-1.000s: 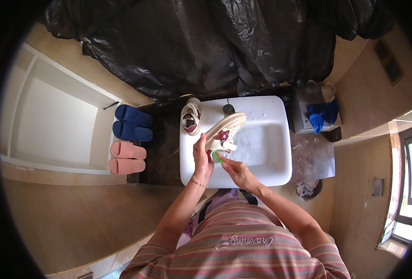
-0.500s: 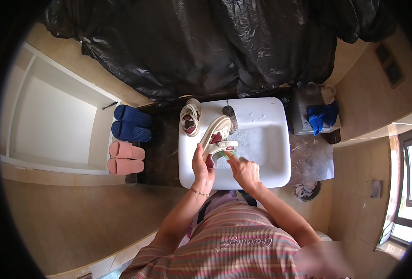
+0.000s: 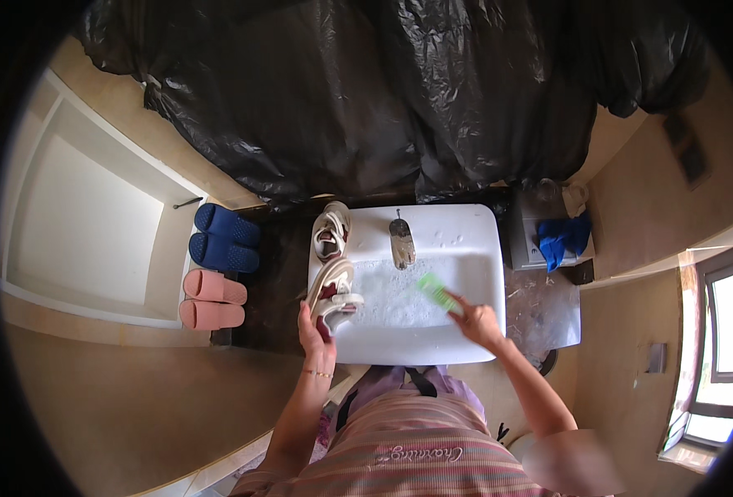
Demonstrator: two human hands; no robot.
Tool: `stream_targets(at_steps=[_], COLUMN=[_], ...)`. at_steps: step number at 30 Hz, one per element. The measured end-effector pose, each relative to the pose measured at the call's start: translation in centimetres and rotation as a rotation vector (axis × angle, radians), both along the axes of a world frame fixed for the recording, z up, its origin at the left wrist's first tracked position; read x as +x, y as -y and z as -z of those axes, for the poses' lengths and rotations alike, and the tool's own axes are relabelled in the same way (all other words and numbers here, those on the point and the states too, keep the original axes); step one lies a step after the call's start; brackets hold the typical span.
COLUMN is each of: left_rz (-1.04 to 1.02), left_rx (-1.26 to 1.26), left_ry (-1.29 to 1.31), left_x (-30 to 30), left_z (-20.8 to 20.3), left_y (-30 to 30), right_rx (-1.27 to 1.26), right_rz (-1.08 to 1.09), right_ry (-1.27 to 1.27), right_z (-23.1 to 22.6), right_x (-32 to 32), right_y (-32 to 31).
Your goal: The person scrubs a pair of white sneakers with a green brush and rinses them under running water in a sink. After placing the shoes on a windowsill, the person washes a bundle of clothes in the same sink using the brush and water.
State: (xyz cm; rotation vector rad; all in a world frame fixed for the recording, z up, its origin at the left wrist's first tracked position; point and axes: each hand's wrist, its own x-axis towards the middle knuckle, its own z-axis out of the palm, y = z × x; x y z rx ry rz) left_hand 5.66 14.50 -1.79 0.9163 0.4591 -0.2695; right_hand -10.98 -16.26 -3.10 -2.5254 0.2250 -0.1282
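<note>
My left hand (image 3: 317, 344) is closed around the heel end of a white and dark red sneaker (image 3: 331, 296), holding it over the left side of the sink. The toe points away from me, and a white strap crosses the shoe. In my right hand (image 3: 476, 321) is a green scrub brush (image 3: 437, 291), held over the basin with its head toward the tap, apart from the shoe. A matching sneaker (image 3: 331, 232) rests on the sink's back left corner. The white sink (image 3: 486, 236) holds foamy water (image 3: 391, 302) below the metal tap (image 3: 402, 244).
Blue slippers (image 3: 224, 238) and pink slippers (image 3: 214, 298) stand left of the sink by a white recess (image 3: 93, 232). A black plastic sheet (image 3: 341, 108) hangs behind. Right of the sink, a blue cloth (image 3: 563, 240) lies over a metallic box (image 3: 528, 240) on the dark counter (image 3: 548, 311).
The brush has come out of the shoe opening and moved right over the basin with my right hand. My left hand and the sneaker have shifted left. The whole view has tilted slightly.
</note>
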Motion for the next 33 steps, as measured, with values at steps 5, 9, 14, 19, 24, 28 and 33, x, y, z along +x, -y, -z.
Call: stream_targets(at_steps=[5,9,14,19,24,28,33], left_rz=[0.067,0.123,0.093,0.117,0.092,0.113,0.121], left_rx=[-0.043,-0.103,-0.155,-0.208,-0.265,-0.261,-0.249], left_ry=[-0.129,-0.227,-0.310,-0.277,-0.318,-0.340,-0.387], left_x=[-2.2,-4.1,-5.0,-4.3,-3.6,-3.4,-3.2], left_z=[2.3,3.9,4.2,4.3,6.0,5.6,5.4], left_y=[-2.1,-2.3,-3.0,-2.9,-3.2,-2.5,-1.7], right_rx=[-0.197,-0.327,-0.531,0.977,0.994,1.087,1.573], right_rz=[0.207,0.168,0.338,0.392,0.309,0.502,0.656], right_ry=[-0.182,-0.194,0.037,-0.233,-0.236,-0.124,-0.491], right_z=[6.0,7.6,5.8,5.0,0.9,1.6,14.2], right_x=[7.7,13.4,16.5,16.4,16.4,16.4,15.7], right_y=[6.8,9.2,7.0,1.3,-1.9,-2.1,-2.4])
